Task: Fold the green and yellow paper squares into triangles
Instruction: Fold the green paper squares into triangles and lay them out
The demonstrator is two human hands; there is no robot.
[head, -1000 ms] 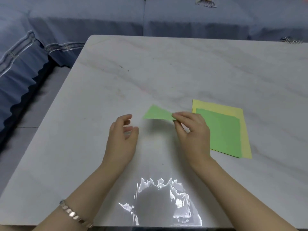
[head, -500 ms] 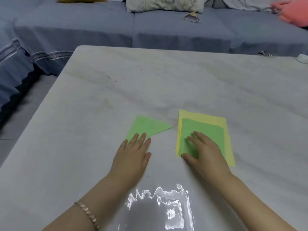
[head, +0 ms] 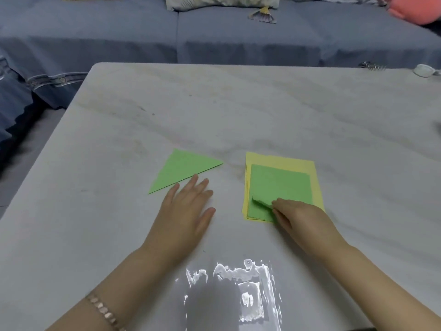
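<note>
Head view: my left hand (head: 185, 211) lies flat on the table (head: 262, 111), palm down, fingers straight and slightly spread, holding nothing. The fingertips (head: 196, 179) reach the near long edge of the folded green triangle (head: 181, 169); can't tell if they press it. The triangle lies flat on the table, left of centre, with one sharp point aimed right toward the paper stack.

My right hand (head: 300, 216) is on the near side of the stack, fingers curled, pinching the near-left corner of the top green square (head: 281, 185). That corner is lifted and curled up off the sheets under it; the rest of the square lies flat. More green edges show beneath it, count unclear. The green sheets sit on the yellow squares (head: 316, 180), which are bigger and stick out at the far, left and right sides. The stack is right of the triangle, apart from it, with bare table between.

Bracelet (head: 105, 311) on my left wrist. Bright glare patch (head: 238, 290) on the table's near edge between my forearms. Blue sofa (head: 238, 39) behind the table, pink cushion (head: 415, 9) at top right. A small metal thing (head: 372, 65) and a white object (head: 426, 70) sit at the far right table edge, too small to identify.
</note>
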